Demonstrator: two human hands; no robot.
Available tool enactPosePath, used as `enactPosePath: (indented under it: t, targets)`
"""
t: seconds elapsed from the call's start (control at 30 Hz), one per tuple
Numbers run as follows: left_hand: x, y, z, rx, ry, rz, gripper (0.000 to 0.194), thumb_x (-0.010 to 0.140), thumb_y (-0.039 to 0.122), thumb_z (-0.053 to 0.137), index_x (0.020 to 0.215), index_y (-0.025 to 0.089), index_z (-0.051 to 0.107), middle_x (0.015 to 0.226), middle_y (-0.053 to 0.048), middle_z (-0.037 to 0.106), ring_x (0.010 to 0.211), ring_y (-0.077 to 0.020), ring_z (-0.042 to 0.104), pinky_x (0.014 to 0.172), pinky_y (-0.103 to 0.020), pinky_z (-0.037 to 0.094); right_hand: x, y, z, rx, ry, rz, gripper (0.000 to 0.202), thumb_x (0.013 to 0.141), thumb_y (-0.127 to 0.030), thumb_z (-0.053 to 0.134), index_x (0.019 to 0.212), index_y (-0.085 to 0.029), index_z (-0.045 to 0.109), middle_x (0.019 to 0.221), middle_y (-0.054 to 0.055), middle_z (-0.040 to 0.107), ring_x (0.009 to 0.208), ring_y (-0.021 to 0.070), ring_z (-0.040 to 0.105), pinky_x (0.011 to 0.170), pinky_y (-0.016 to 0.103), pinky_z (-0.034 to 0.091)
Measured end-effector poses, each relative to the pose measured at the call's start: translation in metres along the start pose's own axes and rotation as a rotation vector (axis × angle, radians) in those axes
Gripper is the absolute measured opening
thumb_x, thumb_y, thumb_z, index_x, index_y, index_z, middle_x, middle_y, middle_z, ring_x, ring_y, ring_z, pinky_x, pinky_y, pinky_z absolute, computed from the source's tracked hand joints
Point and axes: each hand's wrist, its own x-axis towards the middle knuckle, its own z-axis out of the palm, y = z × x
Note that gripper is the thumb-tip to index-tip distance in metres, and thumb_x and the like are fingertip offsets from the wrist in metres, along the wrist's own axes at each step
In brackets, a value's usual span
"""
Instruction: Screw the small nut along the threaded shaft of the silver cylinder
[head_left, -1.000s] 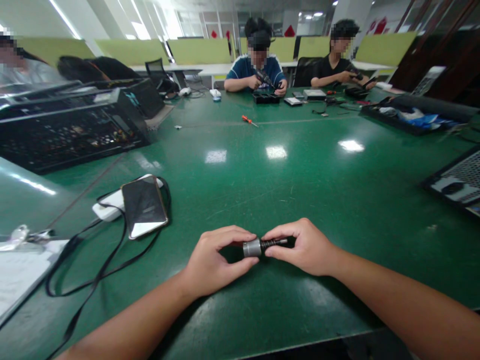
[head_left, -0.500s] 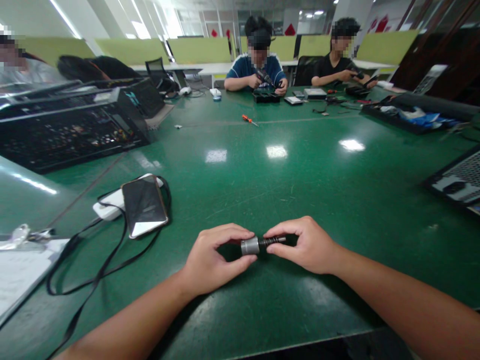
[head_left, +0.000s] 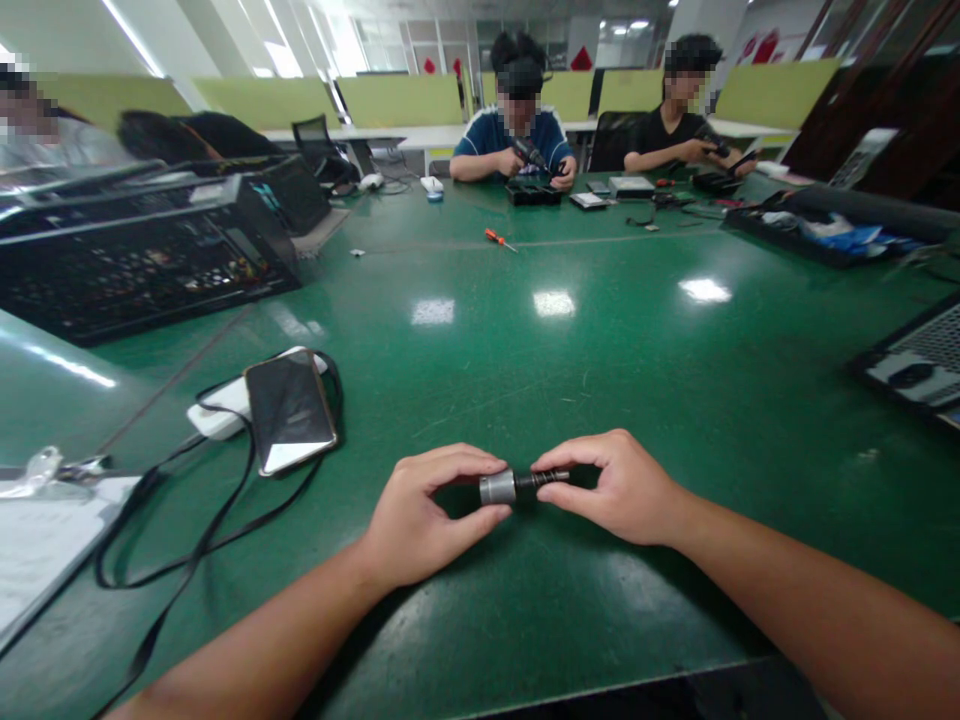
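Between my hands, just over the green tabletop, lies a small metal part: a silver-grey cylinder (head_left: pixel 498 488) with a thin dark shaft (head_left: pixel 551 478) out of its right side. The shaft has ridges or a coil round it; which one I cannot tell. My left hand (head_left: pixel 420 515) grips the cylinder between thumb and fingertips. With thumb and index finger, my right hand (head_left: pixel 622 490) pinches the shaft, whose bare tip points right toward the palm. Cylinder and shaft look joined in one line, roughly level. My other right fingers are curled and partly hidden.
Left of my hands, a phone (head_left: pixel 291 412) lies on a white device (head_left: pixel 221 410) with a black strap. Further out are a clipboard (head_left: pixel 52 545), a black computer case (head_left: pixel 150 260), an orange screwdriver (head_left: pixel 497 239) and a mesh panel (head_left: pixel 926 350). Two people work across the table (head_left: pixel 480 350).
My right fingertips sit slightly further right along the shaft, and more dark shaft shows beside the cylinder. The left hand and the cylinder have shifted very slightly left.
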Motion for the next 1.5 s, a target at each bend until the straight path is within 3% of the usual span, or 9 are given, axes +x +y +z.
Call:
enactPosePath:
  t: [1.5]
  targets:
    - [-0.001, -0.0023, -0.0024, 0.011, 0.025, 0.037, 0.027, 0.076, 0.017, 0.082, 0.101, 0.019, 0.074, 0.096, -0.007, 0.078, 0.087, -0.0199, 0.075, 0.08, -0.029, 0.06, -0.0004, 0.0007, -0.004, -0.025, 0.01, -0.029, 0.015, 0.083, -0.027, 0.075, 0.097, -0.025, 0.079, 0.095, 0.0, 0.08, 0.086, 0.0173, 0.075, 0.078, 0.026, 0.054]
